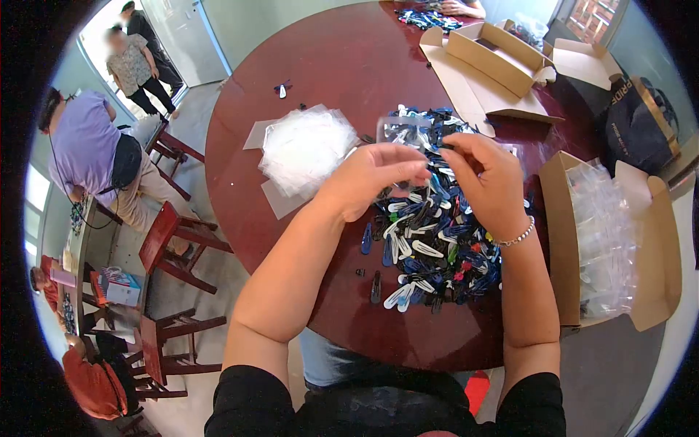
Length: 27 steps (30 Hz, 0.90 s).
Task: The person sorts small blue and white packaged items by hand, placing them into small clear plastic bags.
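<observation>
- Forearms (280, 288), nearest the camera, extend from black sleeves (251, 400) over the round red table (251, 218); the hands meet above its middle.
- Left hand (382, 167): half closed, thumb drawn toward the curled fingers. A clear bag (399, 131) shows just beyond; whether these fingers grip it cannot be told.
- Right hand (489, 171): partly curled, thumb and forefinger close together by the bag's right side; any small item between them cannot be made out. The wrist bears a beaded bracelet (515, 234).
- Hair clips (426, 249), dark, blue and white, lie heaped beneath and around the hands, presumably so that either can reach them without stretching.
- Flat clear sleeves (309, 149) form a loose, fanned stack to the left of the heap, probably kept apart so that single pieces lift easily. Beyond it lies one separate clip (282, 89).
- Open carton (561, 244), right: packed with clear packets (604, 233) standing in a row, apparently upright to save room; their contents are too faint to read.
- Second carton (495, 62), far side: open, its flaps spread. A co-worker's hand (455, 7) rests near another pile of clips (426, 20).
- Dark tote bag (641, 131): far right, beyond the packed carton.
</observation>
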{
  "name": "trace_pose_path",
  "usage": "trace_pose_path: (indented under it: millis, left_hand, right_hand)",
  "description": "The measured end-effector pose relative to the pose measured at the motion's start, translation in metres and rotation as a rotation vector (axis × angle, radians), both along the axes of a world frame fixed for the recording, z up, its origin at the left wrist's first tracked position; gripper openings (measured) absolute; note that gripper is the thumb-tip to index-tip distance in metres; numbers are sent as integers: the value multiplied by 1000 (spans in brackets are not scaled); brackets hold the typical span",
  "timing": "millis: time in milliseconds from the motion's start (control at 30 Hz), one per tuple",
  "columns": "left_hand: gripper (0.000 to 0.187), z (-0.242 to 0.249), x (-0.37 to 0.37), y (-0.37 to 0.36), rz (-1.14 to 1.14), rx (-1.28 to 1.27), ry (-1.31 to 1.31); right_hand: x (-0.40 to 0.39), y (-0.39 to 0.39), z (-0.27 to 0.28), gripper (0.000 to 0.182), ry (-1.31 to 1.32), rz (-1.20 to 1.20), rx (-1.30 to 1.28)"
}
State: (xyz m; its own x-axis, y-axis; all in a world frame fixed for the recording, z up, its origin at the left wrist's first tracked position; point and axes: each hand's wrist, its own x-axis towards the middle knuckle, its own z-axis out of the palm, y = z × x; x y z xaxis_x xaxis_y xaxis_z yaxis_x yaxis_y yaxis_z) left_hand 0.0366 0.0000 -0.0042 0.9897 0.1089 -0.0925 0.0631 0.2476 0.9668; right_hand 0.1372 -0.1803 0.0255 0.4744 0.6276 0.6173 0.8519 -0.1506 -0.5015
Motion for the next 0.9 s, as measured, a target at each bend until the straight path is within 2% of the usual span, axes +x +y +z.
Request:
trace_pose_path:
  millis: [67, 167, 367, 433, 500, 533, 600, 633, 700, 900]
  left_hand:
    - [35, 1, -1, -5, -37, 43, 1]
    - [37, 3, -3, -10, -77, 162, -18]
    - [38, 1, -2, -5, -93, 86, -28]
    - [40, 0, 0, -1, -47, -66, -67]
    - [39, 0, -1, 4, -24, -84, -82]
    - [39, 3, -1, 5, 27, -108, -64]
    - [39, 4, -1, 7, 79, -133, -46]
    - [39, 3, 0, 9, 89, -122, -45]
    - [39, 0, 0, 9, 100, -111, -45]
    - [35, -3, 1, 10, 58, -127, -68]
  right_hand:
    - [-11, 0, 8, 18, 64, 44, 122]
    - [-21, -2, 16, 22, 177, 83, 73]
    - [-5, -6, 14, 24, 257, 68, 138]
    - [-1, -10, 17, 20, 311, 15, 133]
    - [9, -18, 19, 19, 209, -1, -94]
    - [14, -21, 18, 19, 209, -1, -94]
    - [21, -24, 15, 22, 190, 93, -399]
    - [21, -23, 13, 22, 189, 94, -400]
    - [21, -21, 10, 25, 233, 121, -575]
    - [16, -20, -2, 25, 27, 120, -555]
